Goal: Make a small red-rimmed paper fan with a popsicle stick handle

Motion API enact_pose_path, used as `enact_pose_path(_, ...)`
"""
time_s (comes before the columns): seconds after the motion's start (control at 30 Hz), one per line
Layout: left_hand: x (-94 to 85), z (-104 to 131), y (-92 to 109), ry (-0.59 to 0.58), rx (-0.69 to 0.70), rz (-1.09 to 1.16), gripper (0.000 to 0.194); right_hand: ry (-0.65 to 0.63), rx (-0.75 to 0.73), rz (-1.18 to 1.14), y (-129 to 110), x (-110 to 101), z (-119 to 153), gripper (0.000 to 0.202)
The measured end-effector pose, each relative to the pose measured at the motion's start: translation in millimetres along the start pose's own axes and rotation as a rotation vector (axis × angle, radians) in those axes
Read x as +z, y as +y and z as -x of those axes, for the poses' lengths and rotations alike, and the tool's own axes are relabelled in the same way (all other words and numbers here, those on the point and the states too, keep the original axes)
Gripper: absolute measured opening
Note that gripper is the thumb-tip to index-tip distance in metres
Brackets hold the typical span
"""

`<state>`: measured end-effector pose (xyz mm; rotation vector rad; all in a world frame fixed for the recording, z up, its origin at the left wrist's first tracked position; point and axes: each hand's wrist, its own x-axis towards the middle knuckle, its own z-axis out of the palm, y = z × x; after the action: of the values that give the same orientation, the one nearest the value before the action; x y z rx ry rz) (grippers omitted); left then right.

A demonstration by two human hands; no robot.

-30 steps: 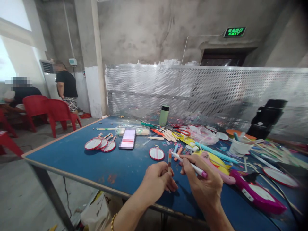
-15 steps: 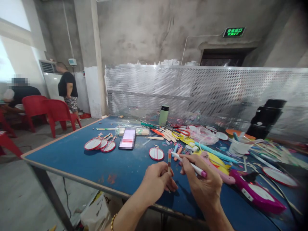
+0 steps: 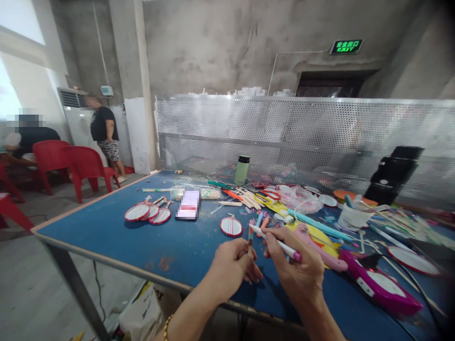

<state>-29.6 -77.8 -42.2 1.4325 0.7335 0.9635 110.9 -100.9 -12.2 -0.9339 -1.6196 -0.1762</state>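
My left hand point(image 3: 236, 265) is closed around a thin wooden stick point(image 3: 250, 239), held upright, with coloured bands near its top. In my right hand point(image 3: 298, 260) is a white marker point(image 3: 284, 246) with a pink end, held like a pen. Its tip meets the upper part of the stick, or lies just in front of it; I cannot tell which. Just beyond my left hand lies a small round white disc with a red rim point(image 3: 231, 227). Several similar discs with handles point(image 3: 159, 216) overlap farther left on the blue table point(image 3: 106, 227).
A phone point(image 3: 188, 205) lies beside the discs. Scissors point(image 3: 261, 199), sticks and clay bits crowd the right half, near a white cup point(image 3: 353, 218) and a purple device point(image 3: 384, 284) with a cable. A green bottle point(image 3: 242, 170) stands by the perforated metal panel point(image 3: 284, 137). A person point(image 3: 104, 128) stands at left.
My right hand has shifted slightly left, bringing the marker's tip to the stick's upper part. My left hand stays in place. The standing person has moved a little to the right.
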Motion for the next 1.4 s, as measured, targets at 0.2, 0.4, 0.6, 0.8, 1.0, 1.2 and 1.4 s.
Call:
enact_pose_path(0.2,0.3,0.0,0.4,-0.008,0.002,0.010,0.010,0.046,0.025,-0.017,3.0,0.0,0.3,0.012)
enact_pose_path(0.4,0.4,0.8,0.6,-0.006,-0.003,-0.003,0.010,0.015,0.020,-0.010,1.8,0.1,-0.2,0.013)
enact_pose_path(0.6,0.0,0.4,-0.1,-0.010,-0.001,-0.003,0.011,0.033,0.028,0.002,1.1,0.6,-0.7,0.012)
enact_pose_path(0.8,-0.2,0.5,-0.9,-0.006,0.001,-0.003,0.012,0.013,0.023,-0.010,1.4,0.7,0.5,0.012)
enact_pose_path(1.0,-0.1,0.3,-1.3,-0.007,0.000,0.006,0.012,0.039,0.026,-0.005,2.4,-0.9,2.2,0.012)
enact_pose_path(1.2,-0.6,0.9,-2.7,-0.008,0.006,0.012,0.011,0.001,0.008,-0.002,2.2,-2.5,2.4,0.012)
enact_pose_path(1.4,-0.8,-1.5,-5.5,-0.012,0.005,0.019,0.009,0.031,0.028,-0.005,3.4,-2.3,2.6,0.012)
